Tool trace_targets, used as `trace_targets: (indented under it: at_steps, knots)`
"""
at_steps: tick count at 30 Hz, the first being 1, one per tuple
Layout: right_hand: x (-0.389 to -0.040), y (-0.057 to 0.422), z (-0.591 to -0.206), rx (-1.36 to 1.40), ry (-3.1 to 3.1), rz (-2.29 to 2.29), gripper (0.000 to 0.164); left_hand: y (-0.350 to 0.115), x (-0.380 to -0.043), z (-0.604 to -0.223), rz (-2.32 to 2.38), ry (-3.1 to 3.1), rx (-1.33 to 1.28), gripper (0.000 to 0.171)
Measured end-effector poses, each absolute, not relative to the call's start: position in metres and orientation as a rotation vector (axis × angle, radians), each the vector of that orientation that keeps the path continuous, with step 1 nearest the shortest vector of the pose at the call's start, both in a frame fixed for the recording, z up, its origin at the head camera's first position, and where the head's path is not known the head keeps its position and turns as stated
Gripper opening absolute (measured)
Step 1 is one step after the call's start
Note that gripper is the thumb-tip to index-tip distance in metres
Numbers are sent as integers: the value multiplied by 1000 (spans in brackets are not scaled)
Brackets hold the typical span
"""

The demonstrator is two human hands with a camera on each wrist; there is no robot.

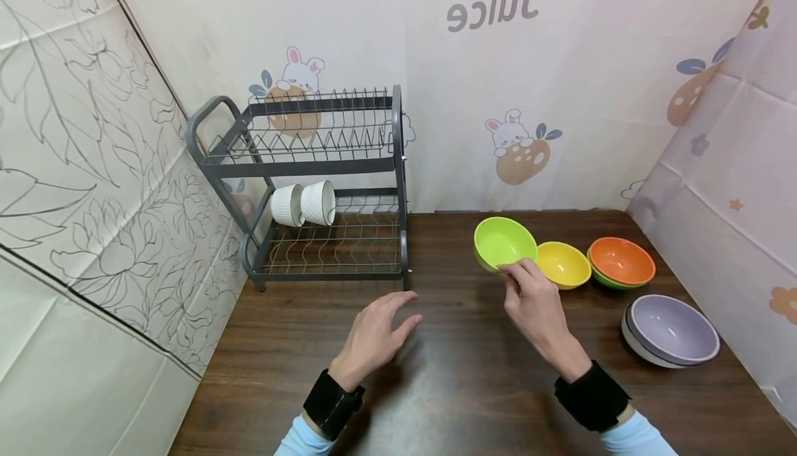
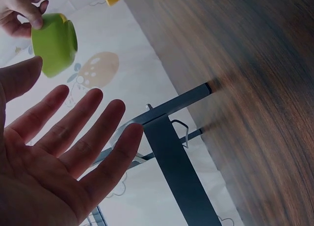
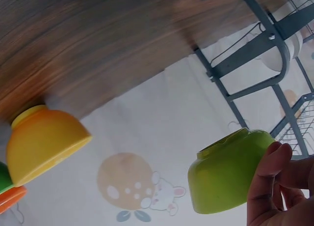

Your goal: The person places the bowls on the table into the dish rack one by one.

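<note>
A bright green bowl [image 1: 503, 240] is held above the table by my right hand [image 1: 537, 305], which pinches its near rim between thumb and fingers. In the right wrist view the green bowl [image 3: 225, 174] shows its outer side and foot ring. My left hand [image 1: 376, 335] hovers over the table in front of the rack, fingers spread and holding nothing; the left wrist view shows its bare palm [image 2: 54, 172]. Just right of the green bowl stands a yellow bowl [image 1: 563, 266]. Two white ribbed cups [image 1: 318, 203] lie tipped on their sides on the rack's lower tier.
A dark two-tier dish rack [image 1: 305, 165] stands at the back left of the wooden table [image 1: 448, 387]. At right, an orange bowl [image 1: 621, 261] sits in a green one, and a purple bowl [image 1: 674, 329] is stacked on a whitish one. Printed curtains border the back and sides.
</note>
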State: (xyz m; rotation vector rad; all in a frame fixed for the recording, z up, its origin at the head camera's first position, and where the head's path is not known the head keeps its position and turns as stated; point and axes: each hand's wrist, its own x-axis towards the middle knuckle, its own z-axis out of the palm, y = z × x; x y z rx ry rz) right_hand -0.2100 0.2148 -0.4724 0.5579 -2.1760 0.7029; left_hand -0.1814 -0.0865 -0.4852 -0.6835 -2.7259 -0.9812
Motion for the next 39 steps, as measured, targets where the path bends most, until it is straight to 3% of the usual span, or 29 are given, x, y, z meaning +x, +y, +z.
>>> trace_targets:
  at_steps: [11, 32, 37, 39]
  knots:
    - [-202, 193, -481, 643, -2173, 782, 27, -81, -182, -482, -1164, -2655, -613, 65]
    - [-179, 151, -484, 849, -2134, 1091, 30, -68, -203, -471, -1233, -2423, -739, 80]
    - [-177, 148, -486, 886, -2124, 1091, 7, -69, -204, -472, -1260, -2413, -766, 84]
    - [-177, 148, -487, 896, -2119, 1092, 18, -70, -204, -472, -1260, -2399, -785, 85]
